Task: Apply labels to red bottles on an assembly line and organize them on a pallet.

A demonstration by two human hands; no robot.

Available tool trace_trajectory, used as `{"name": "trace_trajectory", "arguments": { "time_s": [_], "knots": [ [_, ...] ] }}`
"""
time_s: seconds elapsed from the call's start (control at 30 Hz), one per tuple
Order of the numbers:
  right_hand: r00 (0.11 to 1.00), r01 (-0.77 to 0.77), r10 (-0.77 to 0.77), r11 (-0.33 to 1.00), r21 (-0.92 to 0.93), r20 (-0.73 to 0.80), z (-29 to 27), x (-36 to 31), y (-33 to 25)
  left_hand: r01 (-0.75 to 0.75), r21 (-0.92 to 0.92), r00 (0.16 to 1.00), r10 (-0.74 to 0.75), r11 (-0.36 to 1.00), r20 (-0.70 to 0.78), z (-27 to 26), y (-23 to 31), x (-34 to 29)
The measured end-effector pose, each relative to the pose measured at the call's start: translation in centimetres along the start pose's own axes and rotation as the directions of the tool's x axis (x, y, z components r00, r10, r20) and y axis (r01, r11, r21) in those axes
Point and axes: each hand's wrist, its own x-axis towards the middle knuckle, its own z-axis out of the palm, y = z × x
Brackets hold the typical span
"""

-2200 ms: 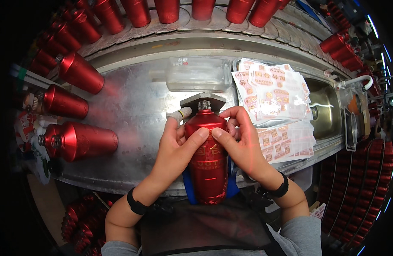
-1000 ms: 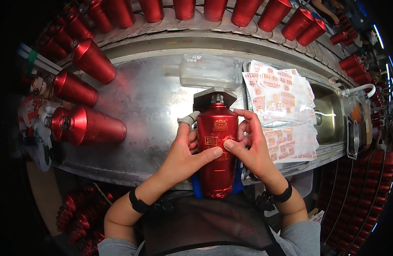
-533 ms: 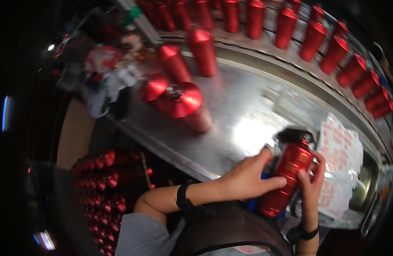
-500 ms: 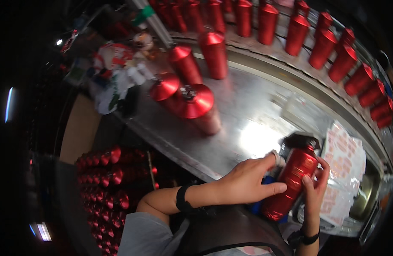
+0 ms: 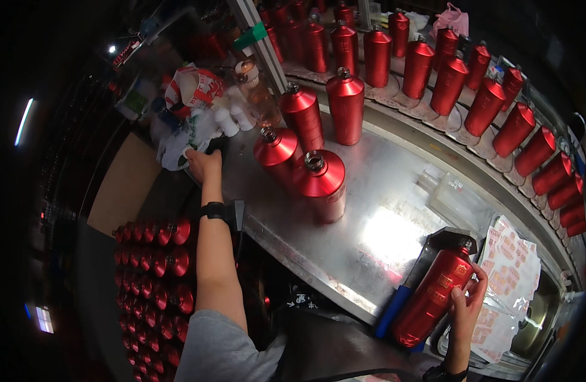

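Note:
My right hand (image 5: 469,299) is closed around the side of a red metallic bottle (image 5: 433,296) with gold-coloured raised marks. The bottle lies tilted in a dark holder with a blue edge (image 5: 392,312), its neck pointing away from me. My left arm stretches far left, and my left hand (image 5: 205,167) is at a crumpled white plastic bag (image 5: 172,141) by the table's edge. Its fingers look curled, with something white at the fingertips; what they hold, if anything, is hidden. Several open red bottles (image 5: 322,184) stand upright on the metal table (image 5: 267,216).
A curved conveyor (image 5: 426,114) carries a row of red bottles along the far side. Printed sheets (image 5: 509,261) lie at right, near a clear plastic box (image 5: 455,198). A metal post (image 5: 258,38) with green tape rises at back. Stacked red bottles (image 5: 153,267) fill the lower left.
My left hand has left the held bottle and swung far left to the white bag. My right hand keeps its hold on the bottle. The whole view has shifted slightly.

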Motion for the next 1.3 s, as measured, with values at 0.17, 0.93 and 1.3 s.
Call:
{"name": "trace_trajectory", "arguments": {
  "time_s": [0.17,0.93,1.3],
  "knots": [
    [1.0,-0.021,0.021,1.0,0.006,-0.001,0.4,-0.1,-0.6,-0.01,0.392,0.97,-0.086,0.92,0.228,2.9,-0.9,0.5],
    [0.998,-0.057,0.056,0.998,0.035,0.023,1.4,0.5,-1.1,0.112,0.319,0.944,-0.201,0.941,0.262,6.0,-1.8,2.5],
    [0.999,-0.004,0.0,0.997,0.071,0.048,0.9,0.0,-0.7,-0.181,-0.873,0.981,0.147,0.454,-0.127,-9.3,8.1,-5.1]
  ]
}}
